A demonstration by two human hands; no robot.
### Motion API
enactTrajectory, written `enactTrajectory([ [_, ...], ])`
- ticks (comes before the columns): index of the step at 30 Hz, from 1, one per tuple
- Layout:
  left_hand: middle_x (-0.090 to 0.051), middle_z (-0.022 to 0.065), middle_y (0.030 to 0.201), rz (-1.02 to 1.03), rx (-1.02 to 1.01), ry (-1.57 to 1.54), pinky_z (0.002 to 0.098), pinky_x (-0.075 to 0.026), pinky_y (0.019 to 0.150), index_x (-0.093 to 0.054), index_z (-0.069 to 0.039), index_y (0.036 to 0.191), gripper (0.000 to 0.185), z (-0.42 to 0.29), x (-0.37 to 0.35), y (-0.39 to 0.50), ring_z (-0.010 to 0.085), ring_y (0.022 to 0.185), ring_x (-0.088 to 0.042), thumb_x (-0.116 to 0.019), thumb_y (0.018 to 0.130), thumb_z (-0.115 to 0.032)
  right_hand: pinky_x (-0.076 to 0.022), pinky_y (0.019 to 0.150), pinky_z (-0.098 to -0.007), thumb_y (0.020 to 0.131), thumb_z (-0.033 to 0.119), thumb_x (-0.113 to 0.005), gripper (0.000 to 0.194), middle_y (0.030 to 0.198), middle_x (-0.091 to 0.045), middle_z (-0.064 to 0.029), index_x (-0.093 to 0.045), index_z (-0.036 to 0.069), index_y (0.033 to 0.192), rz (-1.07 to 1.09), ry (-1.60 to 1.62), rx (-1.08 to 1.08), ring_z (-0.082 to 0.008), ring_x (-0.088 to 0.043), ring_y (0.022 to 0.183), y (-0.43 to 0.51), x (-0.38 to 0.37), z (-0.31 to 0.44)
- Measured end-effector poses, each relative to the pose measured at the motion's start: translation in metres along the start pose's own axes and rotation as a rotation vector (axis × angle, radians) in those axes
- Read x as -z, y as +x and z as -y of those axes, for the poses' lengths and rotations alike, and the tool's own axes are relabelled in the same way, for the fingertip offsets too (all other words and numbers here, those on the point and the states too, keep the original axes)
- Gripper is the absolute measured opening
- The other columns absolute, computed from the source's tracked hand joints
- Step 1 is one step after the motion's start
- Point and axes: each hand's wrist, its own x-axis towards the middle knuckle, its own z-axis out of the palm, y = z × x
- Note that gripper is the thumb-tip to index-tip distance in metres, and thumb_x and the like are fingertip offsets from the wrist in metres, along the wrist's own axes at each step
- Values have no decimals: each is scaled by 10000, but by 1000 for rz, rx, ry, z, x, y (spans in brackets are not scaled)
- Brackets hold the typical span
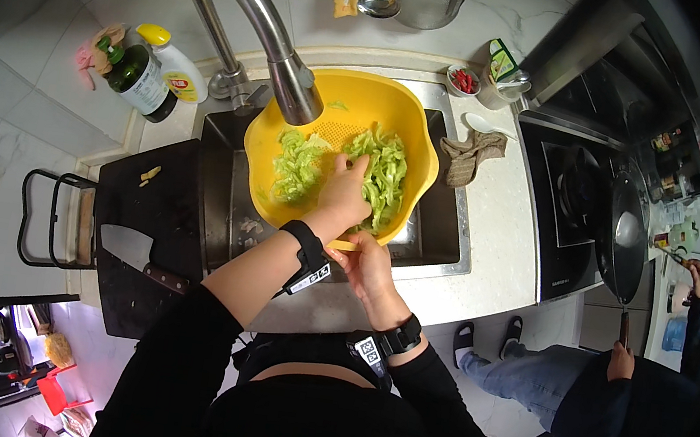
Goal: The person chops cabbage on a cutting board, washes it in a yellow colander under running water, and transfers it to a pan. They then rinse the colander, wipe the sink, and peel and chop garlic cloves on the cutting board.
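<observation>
A yellow plastic colander [334, 84] rests over the sink [465, 253], beneath the faucet [300, 92]. Inside it lie two heaps of shredded leafy greens, one at the left [295, 168] and a larger one at the right [389, 171]. My left hand [345, 198] reaches into the colander from the near side, its fingers at the edge of the right heap; whether they grip any greens is hidden. At the near rim, my right hand [369, 271] grips the colander, thumb on top and fingers at the underside.
Left of the sink, a cleaver [127, 245] lies on a black cutting board [140, 303]. Bottles [142, 85] stand behind it. A cloth [470, 158], white spoon [482, 124] and bowl of red chilies [463, 81] are at the right. Beyond, another person [629, 414] holds a wok [625, 241] by the stove.
</observation>
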Motion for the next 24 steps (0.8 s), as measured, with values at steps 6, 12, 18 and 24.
enactTrajectory([
  [6, -614, 151, 955, 9, -68, -338, 347, -477, 765, -551, -3, 1095, 379, 35, 33, 28, 269, 875, -605, -609, 724, -51, -564, 757, -329, 847, 59, -357, 255, 1003, -546, -239, -422, -136, 999, 25, -2, -89, -290, -615, 860, 7, 24, 16],
  [12, 93, 203, 1461, 236, 123, 30, 564, -204, 1038, -28, -165, 1436, 1122, 0, 49, 20, 465, 1325, 21, -746, 610, -410, -579, 693, -328, 825, 18, -363, 267, 971, -551, -205, -408, -119, 1049, 14, -128, -57, -288, -618, 840, 2, 22, 18],
  [18, -45, 189, 1459, 176, -148, 424, 646, -273, 956, -140, -189, 1421, 1071, -25, 28, -2, 479, 1314, -32, -766, 572, -373, -581, 672, -326, 806, -2, -368, 355, 1036, -520, -208, -342, -111, 1143, 22, -219, -18, -281, -622, 825, -11, -2, 14],
  [24, -416, 171, 1219, 57, -154, 401, 404, -437, 878, -473, -85, 1212, 663, 7, 52, 42, 381, 1050, -479, -747, 624, -219, -580, 692, -330, 815, 11, -364, 374, 1027, -534, -218, -331, -120, 1164, 36, -158, -38, -293, -628, 822, -26, -1, 17],
])
